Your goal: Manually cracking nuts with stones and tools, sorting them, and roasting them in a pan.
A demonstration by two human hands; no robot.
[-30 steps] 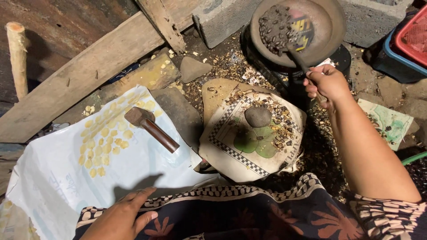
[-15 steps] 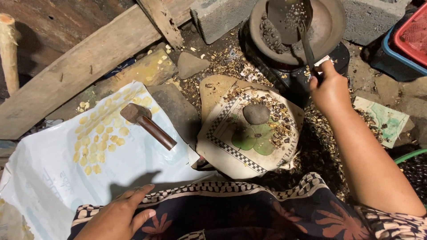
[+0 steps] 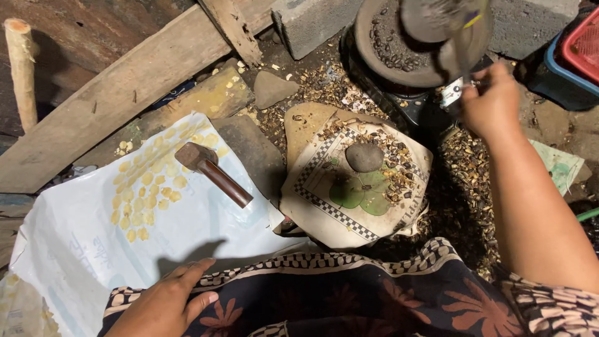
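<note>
The right hand [image 3: 493,103] grasps a blurry dark metal scoop [image 3: 440,22] over the round black pan [image 3: 399,47], the left hand [image 3: 165,306] rests released, and dark seeds [image 3: 390,53] might spill if it tips.

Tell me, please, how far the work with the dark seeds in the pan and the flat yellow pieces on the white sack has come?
Done, it seems: rows of flat yellow pieces lie on the white sack, and husks litter the ground. In hand: the right hand holds a spatula over the pan of dark seeds; the left hand rests on the lap. Left: those seeds; hammer and stone lie unused.
</note>
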